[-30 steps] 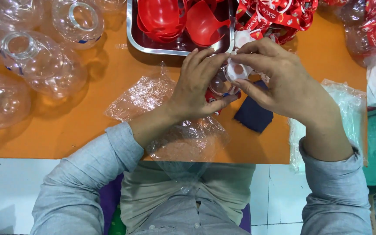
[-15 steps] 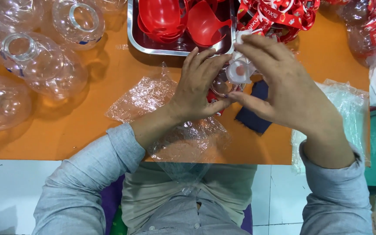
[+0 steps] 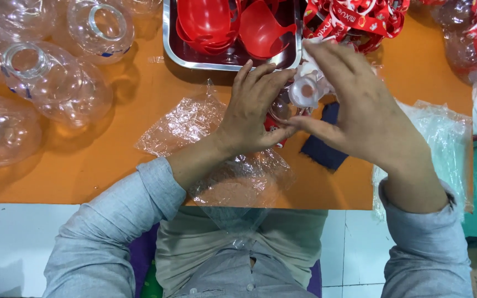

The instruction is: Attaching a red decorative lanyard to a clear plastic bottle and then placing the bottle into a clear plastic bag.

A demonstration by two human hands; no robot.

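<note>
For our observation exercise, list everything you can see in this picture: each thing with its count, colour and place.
Clear bottle: one, transparent with a red label, lying toward the person, neck gripped at centre.
White cap: one, white with a reddish centre, at the bottle's mouth.
Empty bottles: at least four, clear, far left.
Steel tray: one, silver, top centre.
Red scoops: several, in the tray.
Label strips: a pile, red and white, top right.
Dark cloth: one, navy, under the right hand.
Table: one, orange.
Left hand: grips the neck.
Right hand: fingers at the cap.
</note>
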